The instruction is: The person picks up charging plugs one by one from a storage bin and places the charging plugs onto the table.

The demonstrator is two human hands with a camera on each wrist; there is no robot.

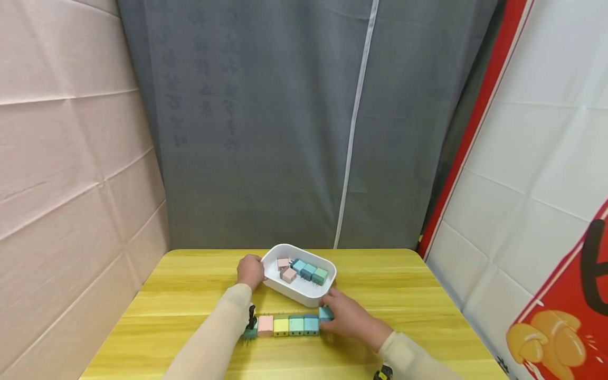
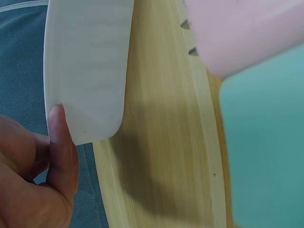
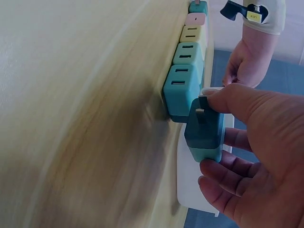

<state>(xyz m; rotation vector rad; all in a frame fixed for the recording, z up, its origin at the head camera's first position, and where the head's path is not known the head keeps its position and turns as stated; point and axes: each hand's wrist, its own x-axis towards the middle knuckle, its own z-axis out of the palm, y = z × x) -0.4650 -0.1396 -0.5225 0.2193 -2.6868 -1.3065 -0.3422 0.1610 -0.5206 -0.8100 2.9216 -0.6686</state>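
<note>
My left hand [image 1: 250, 272] grips the left end of a white plastic tray [image 1: 295, 292]; the thumb presses its side wall in the left wrist view. The tray is tilted, holding two pink chargers [image 1: 288, 274] and several blue and green ones [image 1: 307, 272]. Between thumb and fingertips my right hand [image 1: 351, 318] pinches a teal-blue plug charger [image 3: 205, 126], one metal prong showing. It is at the right end of a row of chargers with two-slot faces: blue [image 1: 311, 325], mint [image 1: 296, 325], yellow [image 1: 281, 325], pink [image 1: 265, 325] and a teal one [image 1: 249, 333].
The row stands on a yellow wood-grain table [image 1: 190, 295], in front of the tray. Behind the table hangs a grey curtain [image 1: 261, 132]. Pale cloth [image 1: 71, 184] closes off the left, and a white sheet with red print [image 1: 537, 158] the right.
</note>
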